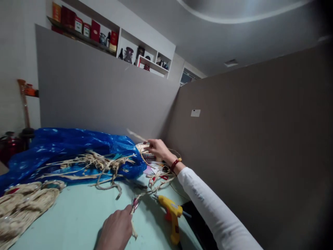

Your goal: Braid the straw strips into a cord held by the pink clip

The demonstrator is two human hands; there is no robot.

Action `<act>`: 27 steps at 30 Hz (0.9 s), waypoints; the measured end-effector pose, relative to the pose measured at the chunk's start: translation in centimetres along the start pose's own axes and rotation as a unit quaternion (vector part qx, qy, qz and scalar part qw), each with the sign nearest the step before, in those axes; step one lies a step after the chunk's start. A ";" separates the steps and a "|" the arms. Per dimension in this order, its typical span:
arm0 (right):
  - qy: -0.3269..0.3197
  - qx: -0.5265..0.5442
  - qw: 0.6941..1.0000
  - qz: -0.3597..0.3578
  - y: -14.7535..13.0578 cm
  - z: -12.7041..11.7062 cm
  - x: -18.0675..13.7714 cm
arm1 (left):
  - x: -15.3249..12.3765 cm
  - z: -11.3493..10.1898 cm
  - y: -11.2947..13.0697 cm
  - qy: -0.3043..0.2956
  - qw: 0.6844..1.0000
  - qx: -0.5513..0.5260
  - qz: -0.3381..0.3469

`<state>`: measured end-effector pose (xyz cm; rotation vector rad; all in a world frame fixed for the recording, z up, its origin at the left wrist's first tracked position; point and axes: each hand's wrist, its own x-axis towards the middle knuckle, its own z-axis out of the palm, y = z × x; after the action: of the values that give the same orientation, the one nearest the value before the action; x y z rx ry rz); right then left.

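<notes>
My left hand [117, 227] is closed low in the view, its fingers pinched around a pale straw strand [134, 231]. At its fingertips shows a small shiny pinkish object [135, 203] that I cannot make out. Farther away, my right hand [159, 150] is raised over the back of the table, closed on a thin straw strip [136, 134] that sticks out up and to the left. Behind that hand stands a woven basket [142, 148], partly hidden. Loose straw cord [156, 187] lies between the hands, near red-handled scissors [163, 177].
A yellow glue gun [171, 206] lies right of my left hand, beside a black object [199, 225]. Dried straw strips [96, 163] rest on blue plastic sheeting [62, 146]. Coiled straw bundles [28, 205] sit at the left of the pale green tabletop [75, 211]. Grey partitions [109, 93] enclose the back and right.
</notes>
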<state>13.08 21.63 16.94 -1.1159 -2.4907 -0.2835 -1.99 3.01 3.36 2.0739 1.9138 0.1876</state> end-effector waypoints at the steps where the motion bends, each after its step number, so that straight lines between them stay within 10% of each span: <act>1: -0.020 -0.012 1.000 -0.019 -1.5 1.0 0.2 | 0.0 0.0 0.0 0.000 1.000 -0.003 0.000; 11: -0.137 -0.105 0.984 -0.049 -12.9 10.7 2.9 | -0.1 -0.3 0.2 0.008 1.000 -0.001 -0.012; 19: -0.197 -0.059 0.978 -0.031 -13.7 8.7 7.1 | -0.1 0.1 0.0 0.026 0.999 -0.041 -0.016; 27: -0.113 0.004 0.994 -0.003 -13.3 6.4 10.6 | -0.1 0.5 -0.4 0.022 0.997 -0.078 -0.010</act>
<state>-5.04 22.08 15.51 -1.1982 -2.6886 -0.1564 -2.20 2.90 2.81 1.9625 1.8791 0.3684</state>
